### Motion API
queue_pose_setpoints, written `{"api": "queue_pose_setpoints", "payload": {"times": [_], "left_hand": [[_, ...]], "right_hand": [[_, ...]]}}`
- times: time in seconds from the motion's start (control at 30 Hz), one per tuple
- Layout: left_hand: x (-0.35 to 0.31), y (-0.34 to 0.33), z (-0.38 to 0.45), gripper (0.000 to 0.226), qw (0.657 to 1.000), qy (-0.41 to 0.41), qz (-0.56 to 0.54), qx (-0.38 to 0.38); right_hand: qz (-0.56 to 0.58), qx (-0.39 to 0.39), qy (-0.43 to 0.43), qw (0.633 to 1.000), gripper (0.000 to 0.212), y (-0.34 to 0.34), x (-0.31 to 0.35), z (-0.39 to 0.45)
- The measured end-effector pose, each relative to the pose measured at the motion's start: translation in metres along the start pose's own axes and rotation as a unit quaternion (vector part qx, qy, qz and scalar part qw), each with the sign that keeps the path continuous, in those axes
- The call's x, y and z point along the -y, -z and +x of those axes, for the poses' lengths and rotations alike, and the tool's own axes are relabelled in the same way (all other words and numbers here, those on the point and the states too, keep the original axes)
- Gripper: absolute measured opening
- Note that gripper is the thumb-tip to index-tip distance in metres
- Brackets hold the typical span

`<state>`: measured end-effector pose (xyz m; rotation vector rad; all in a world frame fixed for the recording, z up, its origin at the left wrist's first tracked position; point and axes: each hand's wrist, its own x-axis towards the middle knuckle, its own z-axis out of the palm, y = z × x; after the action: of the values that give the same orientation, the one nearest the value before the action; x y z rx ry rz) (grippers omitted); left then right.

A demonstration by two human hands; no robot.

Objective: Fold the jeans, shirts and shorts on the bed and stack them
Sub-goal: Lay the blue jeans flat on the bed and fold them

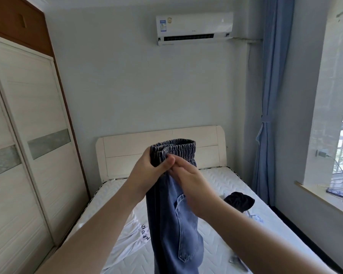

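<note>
**poster1:** Head view question: the jeans are being held up in the air over the near half of the bed, waistband at the top, legs hanging down out of frame. Left hand is being curled round the elastic waistband, thumb in front, so it's being gripped there. Right hand is being laid against the denim just below the waistband with the fingers fairly straight; whether anything is being pinched underneath can't be told from this angle. How is this step supposed to be done well?

**poster2:** Looks like the legs are already being brought together lengthwise, so the halving is being set up. My guess at good practice: the waistband should be kept pinched at both corners, the seams should be lined up before anything is lowered, and the jeans should be laid flat on a bare patch of mattress, not on the white shirt that's lying near left. The dark garment is sitting further right, well apart, so it isn't being crowded. Denim is stiff, so creases should be pressed flat by palm before stacking is being attempted.
</note>
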<state>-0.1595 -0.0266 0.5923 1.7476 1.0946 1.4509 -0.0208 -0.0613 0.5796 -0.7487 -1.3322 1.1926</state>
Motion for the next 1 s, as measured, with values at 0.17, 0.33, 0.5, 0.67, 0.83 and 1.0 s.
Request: {"api": "queue_pose_setpoints", "payload": {"times": [0.17,0.33,0.5,0.67,0.83,1.0], "left_hand": [[0.029,0.018,-0.002,0.049,1.000,0.007,-0.008,0.028],[0.050,0.023,-0.021,0.040,0.993,0.023,0.099,0.059],[0.053,0.026,-0.039,0.033,0.975,-0.032,0.206,0.071],[0.061,0.024,-0.044,0.041,0.965,-0.042,0.237,0.104],[0.073,0.020,-0.047,0.040,0.964,-0.027,0.231,0.127],[0.077,0.018,-0.050,0.040,0.964,-0.028,0.221,0.144]], "right_hand": [[0.016,0.071,-0.033,0.997,0.058,0.016,-0.014,-0.004],[-0.212,-0.074,0.067,0.972,0.040,0.054,-0.014,0.002],[-0.490,0.030,0.103,0.865,0.020,0.090,-0.007,0.019],[-0.713,0.137,0.089,0.682,0.023,0.093,-0.007,0.025],[-0.773,0.123,0.104,0.613,0.030,0.094,-0.020,0.024],[-0.782,0.157,0.105,0.594,0.038,0.094,-0.037,0.030]]}}
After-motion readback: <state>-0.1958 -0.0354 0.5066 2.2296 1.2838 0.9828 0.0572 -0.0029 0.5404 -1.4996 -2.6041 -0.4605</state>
